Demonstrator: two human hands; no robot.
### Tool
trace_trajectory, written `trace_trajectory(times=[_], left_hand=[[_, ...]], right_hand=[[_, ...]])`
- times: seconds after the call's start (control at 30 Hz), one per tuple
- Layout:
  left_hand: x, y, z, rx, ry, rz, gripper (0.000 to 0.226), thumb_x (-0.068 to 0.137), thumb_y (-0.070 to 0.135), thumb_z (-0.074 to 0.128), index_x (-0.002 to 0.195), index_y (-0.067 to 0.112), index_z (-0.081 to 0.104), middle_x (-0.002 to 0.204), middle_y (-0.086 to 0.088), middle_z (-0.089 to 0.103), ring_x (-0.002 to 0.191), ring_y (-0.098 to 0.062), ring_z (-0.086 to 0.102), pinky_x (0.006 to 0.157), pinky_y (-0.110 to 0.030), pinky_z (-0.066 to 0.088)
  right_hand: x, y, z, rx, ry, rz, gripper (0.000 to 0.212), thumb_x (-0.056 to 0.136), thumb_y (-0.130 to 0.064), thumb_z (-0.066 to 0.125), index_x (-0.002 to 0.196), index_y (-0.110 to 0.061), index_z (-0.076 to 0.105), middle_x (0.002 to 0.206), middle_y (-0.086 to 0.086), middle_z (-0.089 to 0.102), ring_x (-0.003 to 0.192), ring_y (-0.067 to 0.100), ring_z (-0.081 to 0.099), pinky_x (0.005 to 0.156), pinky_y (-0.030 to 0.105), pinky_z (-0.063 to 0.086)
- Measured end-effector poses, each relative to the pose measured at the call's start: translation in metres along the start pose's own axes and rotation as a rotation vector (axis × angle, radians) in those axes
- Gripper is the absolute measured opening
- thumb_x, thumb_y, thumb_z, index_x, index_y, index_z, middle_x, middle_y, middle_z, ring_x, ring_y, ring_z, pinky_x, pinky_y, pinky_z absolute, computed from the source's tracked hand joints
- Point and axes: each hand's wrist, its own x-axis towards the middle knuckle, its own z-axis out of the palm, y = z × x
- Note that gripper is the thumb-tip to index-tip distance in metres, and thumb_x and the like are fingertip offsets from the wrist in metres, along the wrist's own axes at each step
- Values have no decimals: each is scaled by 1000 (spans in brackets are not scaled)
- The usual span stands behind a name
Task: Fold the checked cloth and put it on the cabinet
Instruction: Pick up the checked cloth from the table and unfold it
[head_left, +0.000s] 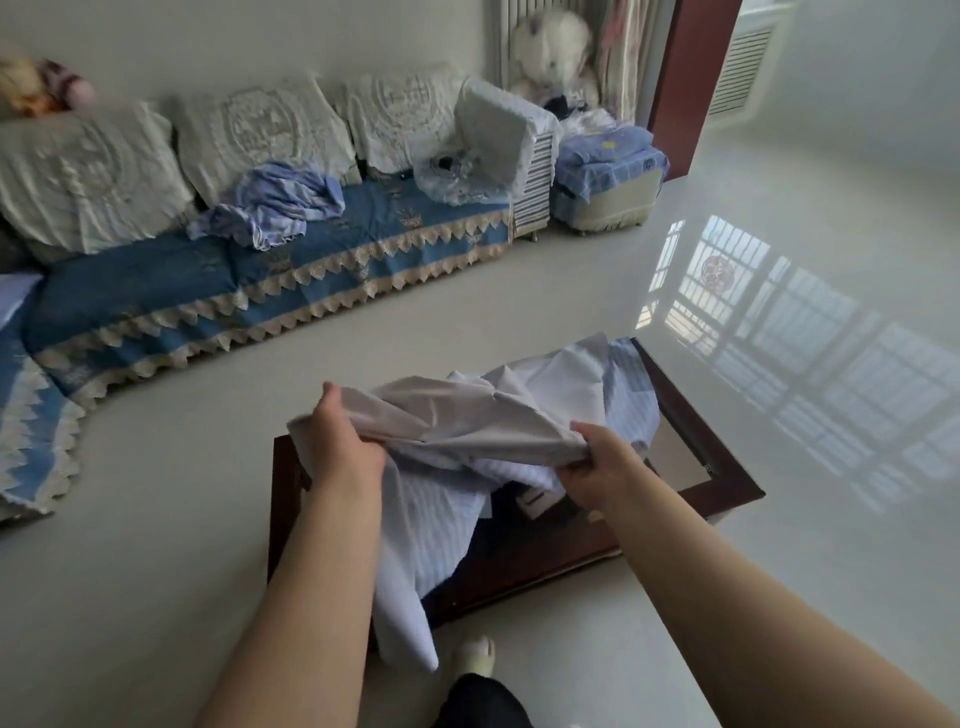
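A pale checked cloth (498, 415), white on one side and faintly blue-lined on the other, lies crumpled over a low dark wooden table (727, 467). One end of it hangs off the table's near edge toward the floor. My left hand (343, 447) grips a bunched edge of the cloth at its left. At its right, my right hand (602, 467) pinches the same edge, lifted slightly between both hands. A small white cabinet (602, 208) beside the sofa carries folded blue checked cloths (608, 156).
A long sofa (234, 291) with a blue lace-trimmed cover runs along the left wall, with a crumpled blue cloth (275, 208) on its seat. A white plush toy (556, 57) sits behind the armrest. Glossy white floor (779, 338) spreads to the right. My foot (475, 654) stands near the table.
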Motion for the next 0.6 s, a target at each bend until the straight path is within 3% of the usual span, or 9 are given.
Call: trace_trajectory(times=[0.07,0.17,0.27,0.37,0.43,0.5,0.53,0.6], left_hand=[[5,22,7,196,58,128,28,89,33,58,108,15,48,107,-9,58,93,-23,59,85,-42,52],[16,60,26,637,30,431,40,87,36,53,118,11,57,114,-6,60,99,-24,58,90,-36,49],[20,99,52,942,-54,660,51,76,49,53,107,8,61,110,-15,66,99,-33,62,90,-44,51],[19,133,88,1296,-303,803,44,84,40,61,107,3,65,111,-24,65,104,-38,61,89,-43,48],[17,152,111,1516,-393,777,48,89,37,61,120,1,62,124,-25,60,114,-38,56,96,-41,43],[28,164,124,1560,-338,747,59,92,40,56,132,-3,52,137,-25,50,125,-38,48,104,-40,37],[36,168,127,1548,-303,735,62,94,42,52,136,-3,47,142,-25,45,130,-38,44,107,-40,34],[62,171,126,1290,-271,626,61,95,42,47,139,1,44,148,-19,41,131,-34,44,108,-39,34]], right_hand=[[1,4,-6,8,-3,-70,7,94,-9,52,91,-3,53,73,11,60,51,19,64,39,25,52],[-7,-2,-4,291,-39,-101,15,95,-6,52,108,0,52,91,15,60,77,24,62,40,29,54],[-23,-10,11,355,-147,-39,15,94,-11,54,106,-3,54,78,11,62,60,19,61,36,22,49],[-28,-19,20,266,-171,-89,5,94,-16,56,93,-12,57,52,2,64,39,12,60,36,19,47],[-27,-25,26,257,-133,-241,13,92,-3,48,95,-10,59,60,4,68,52,13,66,45,24,55],[-26,-33,32,316,-63,-385,26,85,3,51,107,-2,63,90,10,72,84,21,70,64,30,60],[-32,-36,36,367,-36,-408,26,84,4,52,107,0,62,95,13,70,89,24,69,64,32,59],[-47,-44,42,511,-52,-345,10,87,4,47,89,2,57,73,14,66,64,22,68,46,26,55]])
